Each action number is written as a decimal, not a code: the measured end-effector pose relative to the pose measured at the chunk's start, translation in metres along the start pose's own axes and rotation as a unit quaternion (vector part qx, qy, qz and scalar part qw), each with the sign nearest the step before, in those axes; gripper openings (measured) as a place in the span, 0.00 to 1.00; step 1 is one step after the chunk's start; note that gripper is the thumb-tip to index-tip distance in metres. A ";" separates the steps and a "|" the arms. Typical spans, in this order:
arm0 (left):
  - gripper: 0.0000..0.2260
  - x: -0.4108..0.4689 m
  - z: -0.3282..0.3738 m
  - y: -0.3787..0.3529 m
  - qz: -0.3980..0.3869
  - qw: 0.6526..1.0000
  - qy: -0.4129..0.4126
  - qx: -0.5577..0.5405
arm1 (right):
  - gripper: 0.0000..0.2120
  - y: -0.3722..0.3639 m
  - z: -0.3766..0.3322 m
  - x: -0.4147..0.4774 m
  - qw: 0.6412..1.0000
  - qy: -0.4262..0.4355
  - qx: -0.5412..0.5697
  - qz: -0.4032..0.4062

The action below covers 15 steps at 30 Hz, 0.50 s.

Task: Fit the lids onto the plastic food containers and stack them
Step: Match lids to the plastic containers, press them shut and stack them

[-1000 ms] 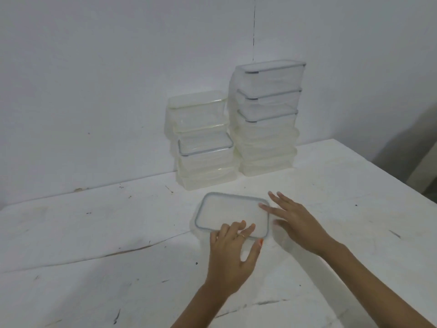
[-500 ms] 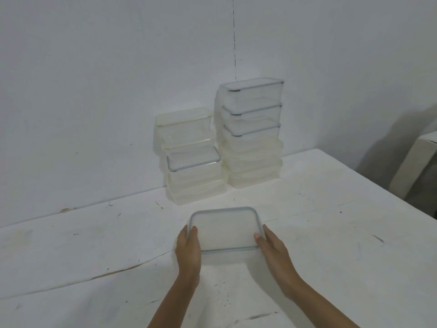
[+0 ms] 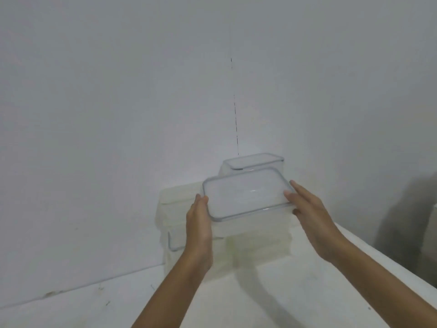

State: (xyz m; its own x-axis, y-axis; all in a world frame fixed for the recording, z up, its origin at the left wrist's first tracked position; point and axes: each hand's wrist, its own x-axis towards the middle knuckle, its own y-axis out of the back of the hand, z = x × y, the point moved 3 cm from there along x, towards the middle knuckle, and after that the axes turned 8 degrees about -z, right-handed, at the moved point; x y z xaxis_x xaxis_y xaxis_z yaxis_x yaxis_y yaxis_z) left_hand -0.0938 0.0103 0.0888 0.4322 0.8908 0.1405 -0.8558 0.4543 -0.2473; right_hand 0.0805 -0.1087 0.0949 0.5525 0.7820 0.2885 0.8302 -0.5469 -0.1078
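Held item: lidded container (image 3: 246,195), clear plastic with a grey-rimmed lid fitted on top.
Location: centre of the frame, off the table (image 3: 272,301), in front of the stacked containers.
Left hand (image 3: 198,223): flat against the container's left short end, fingers straight, thumb tip at the lid rim.
Right hand (image 3: 309,214): flat against the right short end, fingers stretched along the wall, thumb tip on the lid corner.
Grip: the container is carried pressed between the two hands. Neither hand shows a curled finger.
Orientation: lid uppermost and level. The long axis runs left to right across the frame, with the right end slightly higher in the picture.
Tall stack (image 3: 254,160): directly behind the held container, its grey-rimmed top lid showing above it.
Lower stack (image 3: 175,209): behind and left of the left hand, against the wall (image 3: 118,114).
Contact with stacks: cannot be determined.
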 end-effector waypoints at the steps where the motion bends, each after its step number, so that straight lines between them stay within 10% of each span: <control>1: 0.17 0.010 0.014 -0.008 -0.007 1.000 -0.012 -0.009 | 0.20 0.003 -0.012 0.017 1.000 0.007 0.004 -0.006; 6: 0.06 0.069 0.071 -0.052 -0.032 0.999 -0.041 -0.009 | 0.06 0.022 -0.059 0.110 1.000 0.019 0.019 -0.011; 15: 0.09 0.141 0.064 -0.078 0.001 1.000 0.006 0.003 | 0.11 0.038 -0.039 0.193 0.997 -0.059 -0.047 -0.006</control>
State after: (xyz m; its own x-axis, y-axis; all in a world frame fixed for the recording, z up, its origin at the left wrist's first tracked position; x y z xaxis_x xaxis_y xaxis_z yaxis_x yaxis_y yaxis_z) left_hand 0.0160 0.0995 0.1893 0.4341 0.8917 0.1280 -0.8583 0.4525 -0.2418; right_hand 0.2159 0.0096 0.1832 0.5517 0.8154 0.1756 0.8294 -0.5584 -0.0128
